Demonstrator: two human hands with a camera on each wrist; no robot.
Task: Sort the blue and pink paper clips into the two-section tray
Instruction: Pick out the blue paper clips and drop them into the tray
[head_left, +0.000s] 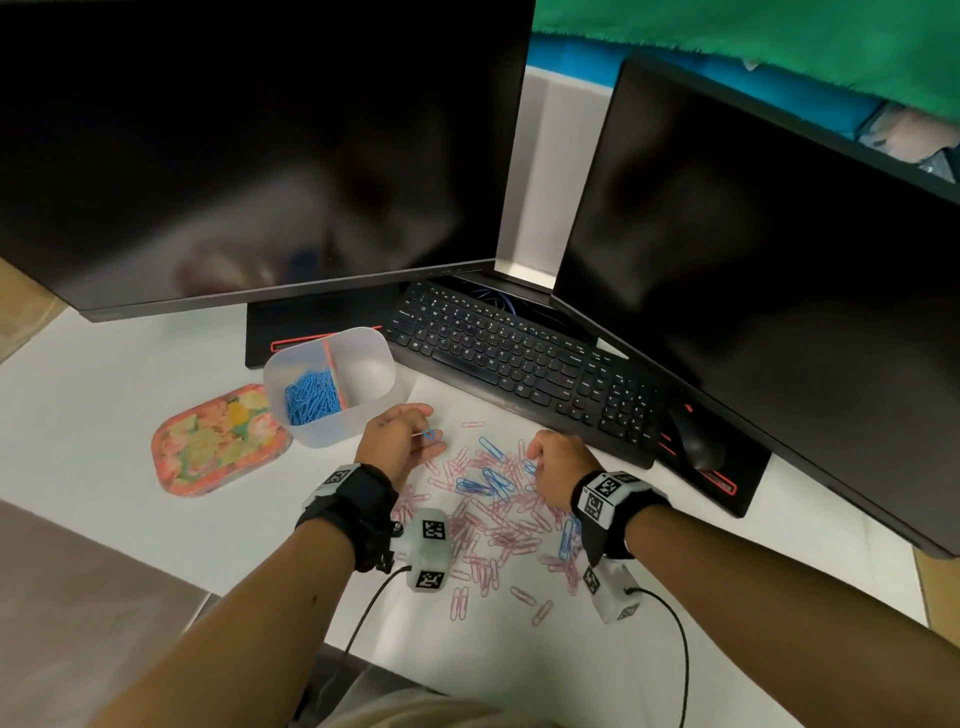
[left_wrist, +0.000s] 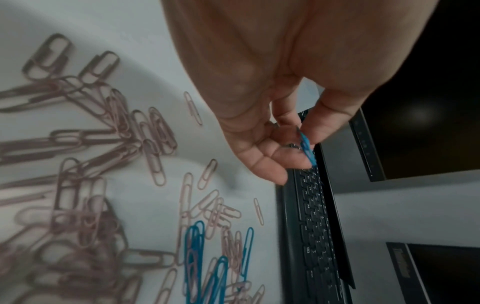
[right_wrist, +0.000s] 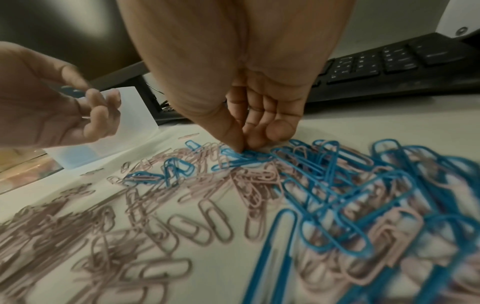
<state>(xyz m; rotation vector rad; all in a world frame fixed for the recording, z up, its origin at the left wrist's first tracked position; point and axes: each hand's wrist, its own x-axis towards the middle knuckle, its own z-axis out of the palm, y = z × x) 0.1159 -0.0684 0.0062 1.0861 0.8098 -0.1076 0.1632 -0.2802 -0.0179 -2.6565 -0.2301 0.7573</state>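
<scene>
A translucent two-section tray (head_left: 363, 418) stands left of the keyboard, and its left section holds a heap of blue paper clips (head_left: 311, 397). Mixed pink and blue clips (head_left: 498, 512) lie scattered on the white desk in front of me. My left hand (head_left: 418, 431) hovers just right of the tray and pinches one blue clip (left_wrist: 306, 148) between thumb and fingers. My right hand (right_wrist: 242, 149) is down on the pile's far right side. Its thumb and forefinger pinch a blue clip (right_wrist: 249, 157) that still lies among the others.
A floral tray (head_left: 218, 441) lies left of the sorting tray. A black keyboard (head_left: 519, 358) and mouse (head_left: 696, 436) sit right behind the pile. Two dark monitors (head_left: 260, 156) (head_left: 779, 286) stand beyond them. Wrist-camera cables trail toward me.
</scene>
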